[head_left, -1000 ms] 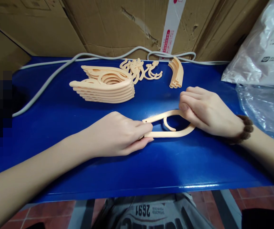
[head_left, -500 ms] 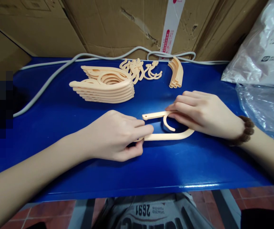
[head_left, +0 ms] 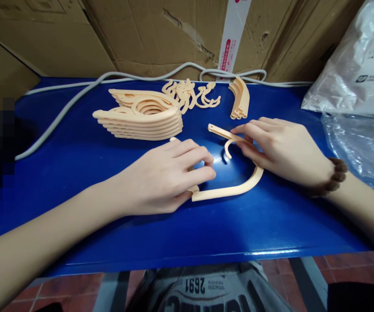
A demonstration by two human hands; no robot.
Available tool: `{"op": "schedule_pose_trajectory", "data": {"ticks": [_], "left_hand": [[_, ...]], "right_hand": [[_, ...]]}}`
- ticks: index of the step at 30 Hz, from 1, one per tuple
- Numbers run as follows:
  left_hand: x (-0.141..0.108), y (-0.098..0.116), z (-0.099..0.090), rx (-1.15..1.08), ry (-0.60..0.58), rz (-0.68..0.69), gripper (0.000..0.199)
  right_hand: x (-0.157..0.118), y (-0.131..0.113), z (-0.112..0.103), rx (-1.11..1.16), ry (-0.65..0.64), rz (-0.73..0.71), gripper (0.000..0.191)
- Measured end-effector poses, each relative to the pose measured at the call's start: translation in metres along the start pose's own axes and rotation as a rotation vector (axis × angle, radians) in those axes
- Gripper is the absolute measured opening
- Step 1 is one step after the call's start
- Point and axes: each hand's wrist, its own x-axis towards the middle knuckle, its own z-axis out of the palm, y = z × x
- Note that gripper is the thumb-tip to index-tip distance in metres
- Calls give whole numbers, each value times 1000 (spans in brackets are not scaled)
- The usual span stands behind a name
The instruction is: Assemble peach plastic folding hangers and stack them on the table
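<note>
Below the table's (head_left: 173,242) near edge, we read an upside-down "2691" on the grey cloth (head_left: 173,292). We cannot make out the characters on the tape (head_left: 239,21) behind it or the plastic bag (head_left: 356,65) at its far right corner.

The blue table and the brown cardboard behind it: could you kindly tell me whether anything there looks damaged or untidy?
The brown cardboard looks damaged: a long diagonal scrape runs left of the white printed tape. The small cream plastic hooks lie jumbled, unlike the neatly stacked cream hanger parts beside them.
</note>
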Motion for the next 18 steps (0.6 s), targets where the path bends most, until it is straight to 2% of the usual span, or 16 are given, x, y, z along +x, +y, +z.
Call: {"op": "schedule_pose_trajectory", "data": {"ticks": [9,18], "left_hand": [[-3,-2,0,30,34,-7,26],[-3,-5,-1,-102,-20,-68,37]], "right_hand": [[2,-4,-3,48,-89,188,34],[2,-3,-1,151,-113,326,39]]}}
